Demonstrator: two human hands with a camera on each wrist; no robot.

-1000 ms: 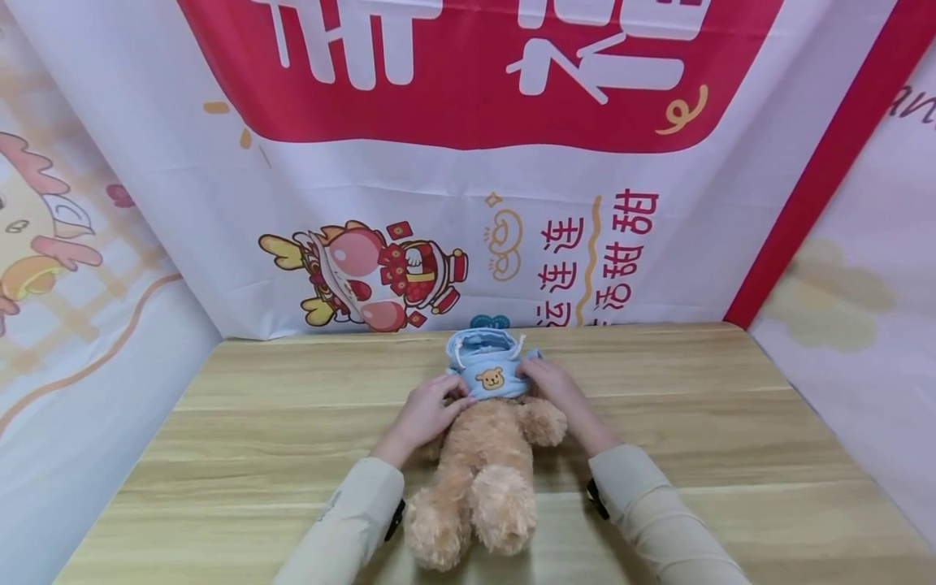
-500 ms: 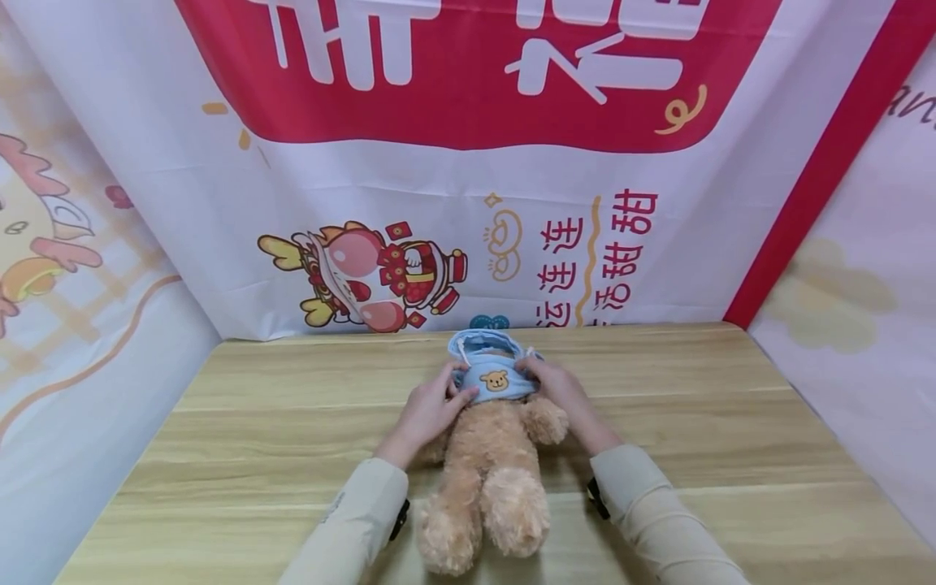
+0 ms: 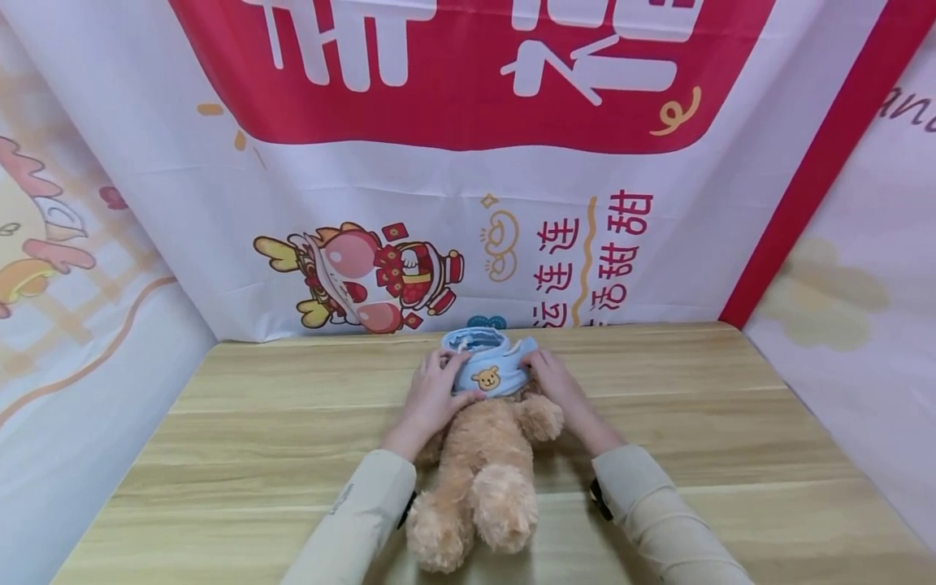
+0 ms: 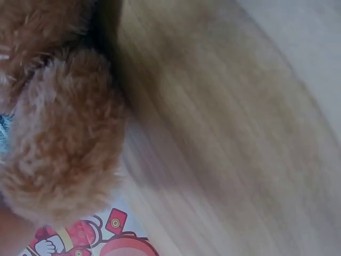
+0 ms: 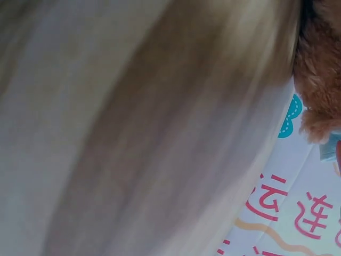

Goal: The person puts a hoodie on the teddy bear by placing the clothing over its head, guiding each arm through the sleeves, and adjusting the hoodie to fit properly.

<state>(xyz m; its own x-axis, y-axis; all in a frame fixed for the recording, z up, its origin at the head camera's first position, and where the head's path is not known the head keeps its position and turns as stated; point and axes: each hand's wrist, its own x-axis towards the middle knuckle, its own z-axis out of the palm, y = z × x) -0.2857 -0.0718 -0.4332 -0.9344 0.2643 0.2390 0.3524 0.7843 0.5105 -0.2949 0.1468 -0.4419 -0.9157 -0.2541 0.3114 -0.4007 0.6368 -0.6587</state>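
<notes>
A light brown plush toy (image 3: 480, 443) lies on the table with its feet toward me. Its head is covered by a light blue garment (image 3: 504, 366) with a bear-face patch and white drawstring ends. My left hand (image 3: 430, 400) grips the garment's left side, thumb at its lower edge by the patch. On the opposite side my right hand (image 3: 556, 386) pinches the cloth and pulls a corner outward. Plush fur (image 4: 64, 138) fills the left of the left wrist view. The right wrist view has fur (image 5: 322, 64) and a bit of blue cloth (image 5: 329, 150) at its edge.
The wood-grain table (image 3: 241, 455) ends at a white banner (image 3: 585, 171) with red print and cartoon figures. Printed cloth walls (image 3: 66, 341) close off the sides.
My left hand has shifted up along the garment, fingers now nearer its opening. The garment's right corner is drawn outward under my right hand. The toy's legs swung right, then back left.
</notes>
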